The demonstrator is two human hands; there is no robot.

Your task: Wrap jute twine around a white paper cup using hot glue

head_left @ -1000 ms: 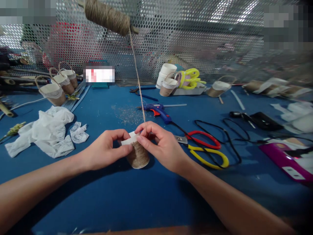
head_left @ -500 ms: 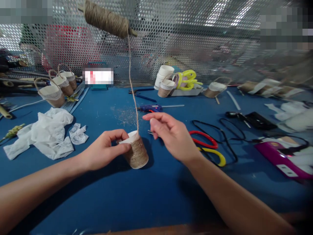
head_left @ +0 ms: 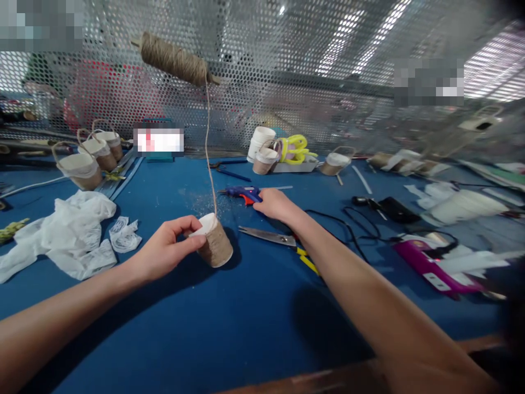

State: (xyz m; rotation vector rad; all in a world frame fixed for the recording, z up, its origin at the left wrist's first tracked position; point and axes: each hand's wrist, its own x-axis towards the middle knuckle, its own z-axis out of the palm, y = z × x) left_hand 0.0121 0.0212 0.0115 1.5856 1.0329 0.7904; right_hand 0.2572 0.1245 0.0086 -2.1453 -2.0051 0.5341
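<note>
A paper cup wrapped in brown twine is pinched at its white rim by my left hand; it tilts above the blue table. From the cup's rim a strand of twine runs slack up to a twine spool on a stick. Farther off, my right hand is closed around the handle of a blue glue gun with a red trigger, its nozzle toward the left. Scissors lie below my right hand, their handles partly hidden by my forearm.
White lace fabric lies at left, with several small handled buckets behind it. Pliers, stacked white cups and yellow ribbon are at the back. A purple power strip and black cords lie right.
My right hand let go of the twine at the cup's rim, moved away to the right and forward, and took hold of the glue gun. My left hand still holds the cup. The view tilted up.
</note>
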